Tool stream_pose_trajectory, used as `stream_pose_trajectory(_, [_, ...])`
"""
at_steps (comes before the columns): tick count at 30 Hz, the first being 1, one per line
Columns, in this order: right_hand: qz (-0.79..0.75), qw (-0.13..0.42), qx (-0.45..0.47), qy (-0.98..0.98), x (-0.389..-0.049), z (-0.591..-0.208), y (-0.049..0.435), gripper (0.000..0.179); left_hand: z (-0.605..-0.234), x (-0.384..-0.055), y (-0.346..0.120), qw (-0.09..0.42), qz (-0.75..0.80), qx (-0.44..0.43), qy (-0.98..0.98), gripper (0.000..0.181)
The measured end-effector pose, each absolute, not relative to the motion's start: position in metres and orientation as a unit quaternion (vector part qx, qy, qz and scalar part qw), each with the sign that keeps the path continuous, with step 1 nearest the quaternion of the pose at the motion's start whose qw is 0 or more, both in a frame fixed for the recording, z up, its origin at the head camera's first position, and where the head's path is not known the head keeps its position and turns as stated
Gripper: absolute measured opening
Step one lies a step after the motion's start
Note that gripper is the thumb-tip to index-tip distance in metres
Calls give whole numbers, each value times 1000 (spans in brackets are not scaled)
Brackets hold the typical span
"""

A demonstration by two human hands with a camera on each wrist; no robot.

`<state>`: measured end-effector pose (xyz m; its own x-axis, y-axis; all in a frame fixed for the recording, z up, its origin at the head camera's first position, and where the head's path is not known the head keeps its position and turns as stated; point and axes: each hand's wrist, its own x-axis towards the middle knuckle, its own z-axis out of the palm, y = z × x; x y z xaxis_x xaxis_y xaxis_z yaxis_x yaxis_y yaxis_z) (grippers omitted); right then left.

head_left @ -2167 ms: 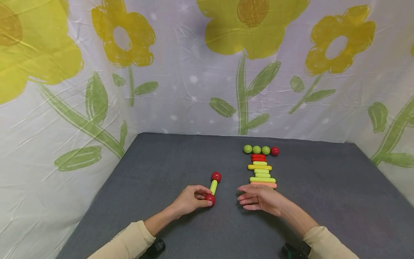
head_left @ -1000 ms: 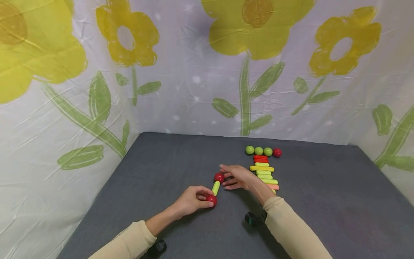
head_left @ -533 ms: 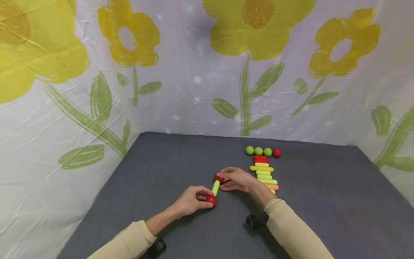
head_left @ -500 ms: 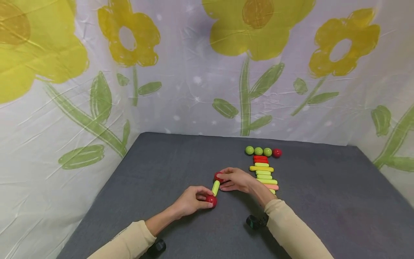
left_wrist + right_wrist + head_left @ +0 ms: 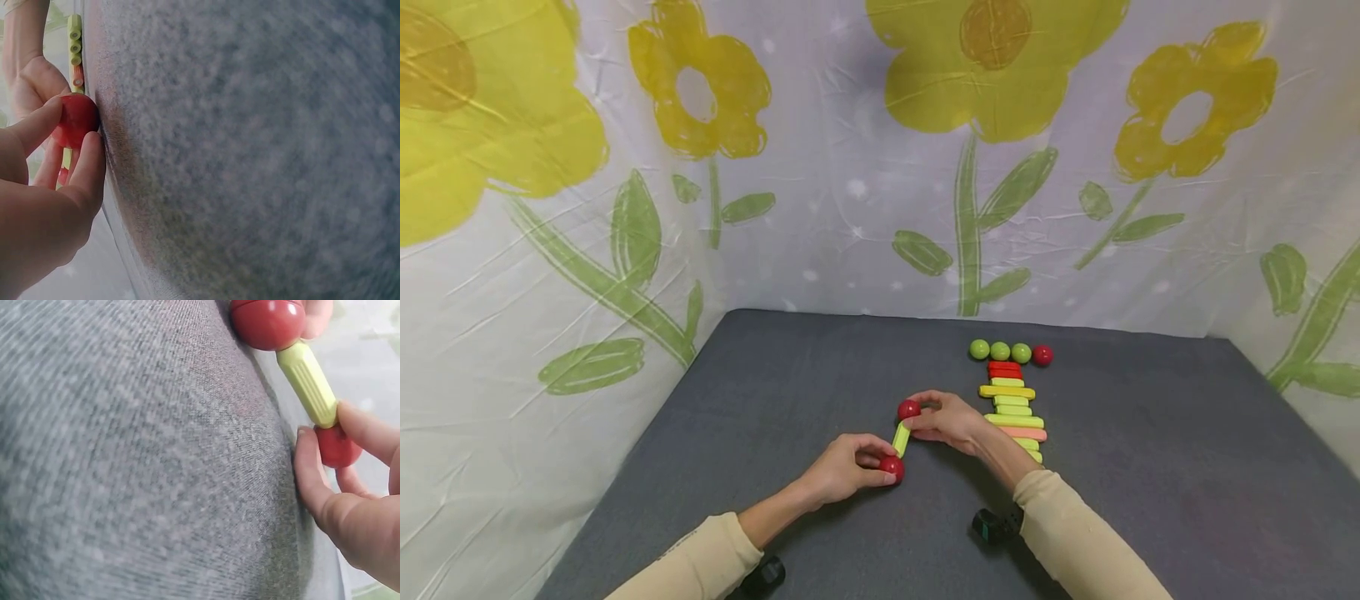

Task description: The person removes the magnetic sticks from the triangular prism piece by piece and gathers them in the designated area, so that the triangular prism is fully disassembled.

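Two red balls are joined by a short yellow-green rod (image 5: 902, 439) at mid-table in the head view. My left hand (image 5: 846, 468) pinches the nearer red ball (image 5: 892, 468) between thumb and fingers. Around the farther red ball (image 5: 908, 409) my right hand (image 5: 951, 422) curls its fingers. In the right wrist view the right thumb lies where the rod meets that ball (image 5: 337, 449), and the rod's other end touches the nearer ball (image 5: 269, 325). The left wrist view shows the nearer ball (image 5: 78, 119) between the left thumb and fingers, with the rod mostly hidden behind.
To the right lies a column of rods, with red rods (image 5: 1004, 369), a yellow rod (image 5: 1007, 392), a pink rod (image 5: 1024, 433) and several yellow-green ones. Behind them stand a row of green balls (image 5: 1000, 351) and one red ball (image 5: 1042, 355). A flowered cloth (image 5: 820, 208) surrounds the dark table (image 5: 790, 367).
My right hand has come leftward from beside the rod column and taken hold of the farther red ball. Its thumb has since slid down toward the rod. The left hand keeps its grip.
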<state>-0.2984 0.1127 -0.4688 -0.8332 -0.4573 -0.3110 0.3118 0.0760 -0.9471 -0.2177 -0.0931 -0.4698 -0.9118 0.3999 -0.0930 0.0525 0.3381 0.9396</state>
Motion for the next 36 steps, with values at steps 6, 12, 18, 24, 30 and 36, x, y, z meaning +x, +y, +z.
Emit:
stream_pose_trajectory(6, [-681,274,-51,677,-298,-469,113,44,-470,-218,-93,154,556,140,804,28])
stream_pose_trajectory(12, [-670,268,-66,689,-299,-470,116,45,-470,-217,-92,154,551,139,808,28])
stream_pose_trajectory(18, [-632,238,-105,730,-296,-471,118,48,-470,-217,-92,152,547,135,812,29])
stream_pose_trajectory(24, [-630,206,-96,742,-297,-474,117,47,-470,-217,-92,152,541,132,817,30])
stream_pose_trajectory(30, [-692,222,-73,683,-300,-477,120,52,-471,-217,-93,157,539,129,818,31])
stream_pose_trajectory(36, [-756,264,-74,595,-304,-475,128,46,-471,-217,-92,154,548,135,811,30])
